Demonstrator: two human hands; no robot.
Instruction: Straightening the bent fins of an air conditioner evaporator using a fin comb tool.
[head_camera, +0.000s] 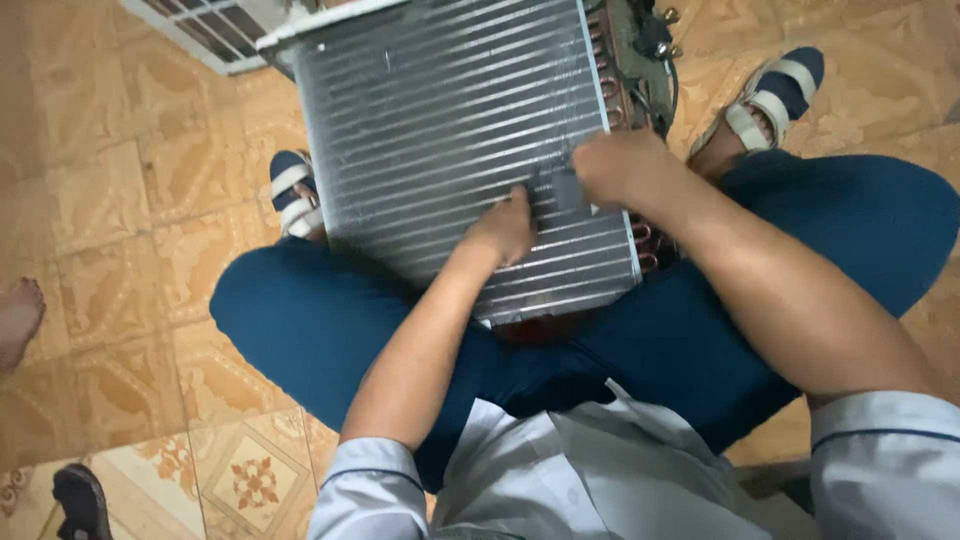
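The silver finned metal coil block (450, 130), a flat rectangular slab with copper tube bends (640, 240) along its right edge, rests between the person's knees in dark blue trousers, above the patterned tan tile floor (110, 220). The left hand (505, 228) lies on the fins near the lower middle, fingers curled, its grip holding nothing that shows. The right hand (620, 165) presses a small grey flat piece (570, 190) against the fins by the right edge
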